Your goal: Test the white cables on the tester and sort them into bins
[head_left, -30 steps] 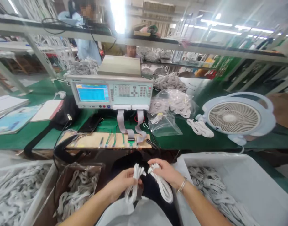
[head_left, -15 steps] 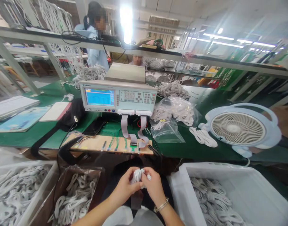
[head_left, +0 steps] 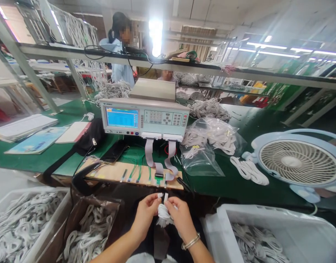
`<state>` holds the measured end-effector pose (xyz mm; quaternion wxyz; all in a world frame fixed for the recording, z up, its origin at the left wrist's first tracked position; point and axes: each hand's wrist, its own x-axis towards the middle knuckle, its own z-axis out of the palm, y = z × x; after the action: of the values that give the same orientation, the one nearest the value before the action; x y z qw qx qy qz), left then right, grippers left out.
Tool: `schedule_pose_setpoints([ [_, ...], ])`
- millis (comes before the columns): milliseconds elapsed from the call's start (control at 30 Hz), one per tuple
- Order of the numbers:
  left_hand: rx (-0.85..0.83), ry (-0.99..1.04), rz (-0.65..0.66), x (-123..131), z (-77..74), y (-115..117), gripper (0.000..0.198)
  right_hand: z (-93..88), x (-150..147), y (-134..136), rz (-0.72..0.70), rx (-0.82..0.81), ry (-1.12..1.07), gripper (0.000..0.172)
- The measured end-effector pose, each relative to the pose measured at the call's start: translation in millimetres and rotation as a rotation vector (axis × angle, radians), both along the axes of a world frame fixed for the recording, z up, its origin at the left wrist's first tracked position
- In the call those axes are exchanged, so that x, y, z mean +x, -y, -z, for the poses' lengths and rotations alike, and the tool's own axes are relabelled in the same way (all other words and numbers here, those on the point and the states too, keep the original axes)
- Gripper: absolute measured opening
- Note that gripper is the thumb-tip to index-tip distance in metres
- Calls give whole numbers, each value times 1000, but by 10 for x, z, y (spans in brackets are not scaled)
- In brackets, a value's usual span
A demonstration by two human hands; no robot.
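Between my hands hangs a bundled white cable, just below the front edge of the bench. My left hand pinches one white connector end of it. The other white end stands up from the fingers of my right hand, which wears a metal bangle at the wrist. Both ends are side by side with a small gap between them. Beyond them lies a wooden board with small connectors and green wires. Two grey ribbon cables run from it to a tester with a lit blue screen.
White bins of cables stand at left and right, with a lined box of cables beside the left one. On the bench are a fan, bagged cables, notebooks and a black bag. A person is behind.
The cable bundle now hangs lower between my hands, and its two white ends show at my fingertips. The whole view has shifted, with the bench items lying a little further right.
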<state>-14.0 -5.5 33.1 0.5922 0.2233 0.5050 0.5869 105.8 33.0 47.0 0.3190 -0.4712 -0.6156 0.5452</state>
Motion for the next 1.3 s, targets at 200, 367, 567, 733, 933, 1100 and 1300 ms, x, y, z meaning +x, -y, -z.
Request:
schedule_pose_setpoints([
  [200, -38, 5, 107, -144, -36, -96, 26, -87, 1, -201, -36, -1, 23, 26],
  [367, -68, 81, 189, -304, -114, -92, 24, -71, -33, -283, -64, -55, -45, 24],
  [567, -107, 58, 173, -453, -165, -84, 27, 28, -125, -239, 107, -266, -251, 28],
  [733, -109, 63, 167, -382, -166, -138, 26, -66, -19, -164, 14, -100, -122, 24],
  [933, -76, 144, -14, -154, -127, -176, 29, -113, 80, -116, -8, -118, -97, 26],
  [1100, -61, 265, -160, -31, -67, -168, 29, -50, 23, -89, 22, -165, -180, 28],
  [1300, -91, 256, 85, -215, -117, -188, 34, -66, -23, -183, 41, -209, -195, 32],
])
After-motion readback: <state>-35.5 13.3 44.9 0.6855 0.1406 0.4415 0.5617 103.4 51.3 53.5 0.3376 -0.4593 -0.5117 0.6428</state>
